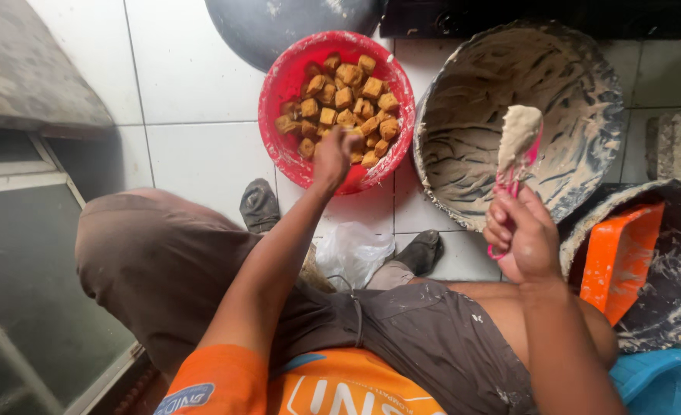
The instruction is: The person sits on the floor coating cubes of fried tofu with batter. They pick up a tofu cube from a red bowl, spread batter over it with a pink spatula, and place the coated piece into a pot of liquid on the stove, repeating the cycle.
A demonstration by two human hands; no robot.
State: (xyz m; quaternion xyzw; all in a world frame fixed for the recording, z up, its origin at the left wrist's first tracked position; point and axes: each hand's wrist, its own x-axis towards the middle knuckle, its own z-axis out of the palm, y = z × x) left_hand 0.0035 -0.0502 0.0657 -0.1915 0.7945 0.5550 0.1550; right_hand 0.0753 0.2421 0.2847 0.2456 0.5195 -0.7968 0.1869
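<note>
On the floor: white tiles (202,154) carry every vessel, and the person sits low among them, knees spread.
Grey basin: a wide round basin (579,100) smeared with pale paste, right of the red bowl, their rims just beside each other.
Red bowl: a red plastic bowl (287,84) heaped with golden-brown fried cubes (348,100), straight ahead of the knees.
Dark tub: a second paste-streaked tub (679,269) at the far right, with an orange dustpan-like scoop (617,261) leaning inside it.
Plastic bag: a crumpled clear bag (352,250) on the floor between the feet.
Left hand: the left hand (333,157) reaches into the near side of the red bowl, fingers bent down among the cubes; whether the grip has closed on a cube I cannot tell.
Right hand: the right hand (521,234) has its grip clamped round the pink handle of a spoon (517,154).
Spoon: it stands upright above the fist, over the near rim of the grey basin, its bowl loaded with a lump of pale paste (519,131).
</note>
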